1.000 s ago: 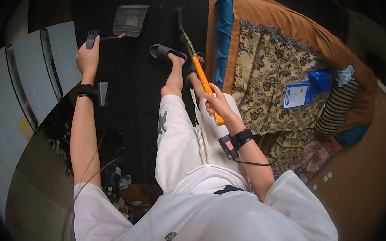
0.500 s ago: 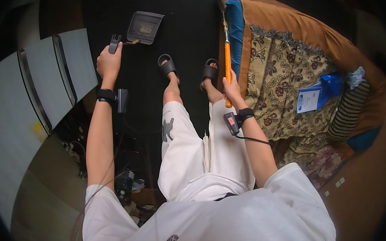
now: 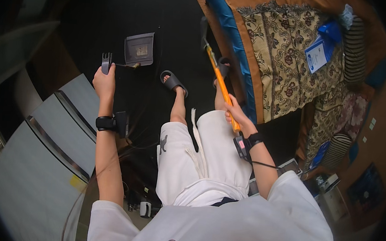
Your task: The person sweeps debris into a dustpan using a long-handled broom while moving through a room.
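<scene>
My left hand (image 3: 104,84) is closed around the grey top of a dustpan handle, whose end has a notched, fork-like shape. Beyond that hand, the grey dustpan (image 3: 139,49) is low by the dark floor, with some pale debris or a patch in its middle. In my right hand (image 3: 238,115) is a broom (image 3: 223,87) with an orange handle, gripped near its upper end. The handle slants away and to the left, past my right foot. Its dark head (image 3: 204,32) is blurred, beside the bed's edge and apart from the dustpan.
A bed (image 3: 276,59) with a patterned cover and blue edge stands at the right. On it lie a blue-and-white package (image 3: 319,53) and a striped roll (image 3: 356,52). A pale cabinet (image 3: 42,162) curves along the left. My sandalled foot (image 3: 174,83) is between dustpan and broom.
The view has turned, and the bed and cabinet have shifted in it. The broom now slants more to the left, its head nearer the dustpan. Both hands keep their hold.
</scene>
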A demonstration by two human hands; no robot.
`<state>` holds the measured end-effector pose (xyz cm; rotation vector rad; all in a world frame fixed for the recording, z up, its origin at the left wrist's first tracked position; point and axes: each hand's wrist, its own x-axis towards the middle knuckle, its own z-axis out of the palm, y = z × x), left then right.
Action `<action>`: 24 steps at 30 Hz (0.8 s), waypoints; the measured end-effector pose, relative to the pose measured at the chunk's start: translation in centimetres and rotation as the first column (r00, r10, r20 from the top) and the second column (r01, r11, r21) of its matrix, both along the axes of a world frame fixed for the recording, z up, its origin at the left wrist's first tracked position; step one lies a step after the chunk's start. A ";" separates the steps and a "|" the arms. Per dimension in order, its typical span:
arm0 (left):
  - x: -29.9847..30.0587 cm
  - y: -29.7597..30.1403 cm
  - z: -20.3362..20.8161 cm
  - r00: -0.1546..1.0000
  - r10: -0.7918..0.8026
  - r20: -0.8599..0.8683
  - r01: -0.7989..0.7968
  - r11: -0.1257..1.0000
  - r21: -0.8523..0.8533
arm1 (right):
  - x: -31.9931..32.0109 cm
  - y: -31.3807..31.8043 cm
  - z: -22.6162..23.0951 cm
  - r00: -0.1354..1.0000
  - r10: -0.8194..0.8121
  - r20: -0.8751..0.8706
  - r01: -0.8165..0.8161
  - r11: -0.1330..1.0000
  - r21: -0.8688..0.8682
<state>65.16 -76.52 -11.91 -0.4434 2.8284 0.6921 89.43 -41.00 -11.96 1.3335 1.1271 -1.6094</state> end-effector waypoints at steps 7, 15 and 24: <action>-1.7 -2.0 -0.3 0.996 -0.090 0.027 0.088 0.994 0.067 | 1.4 -1.5 3.7 0.991 0.123 -0.059 -0.118 0.990 0.082; -0.9 -2.1 -0.3 0.995 -0.092 0.025 0.091 0.995 0.044 | -1.5 0.4 -1.1 0.939 0.149 -0.311 -0.062 0.960 0.274; 0.4 -0.2 0.4 0.990 -0.138 -0.022 0.137 0.990 -0.025 | -2.8 2.1 -6.9 0.964 0.084 -0.253 -0.007 0.957 0.290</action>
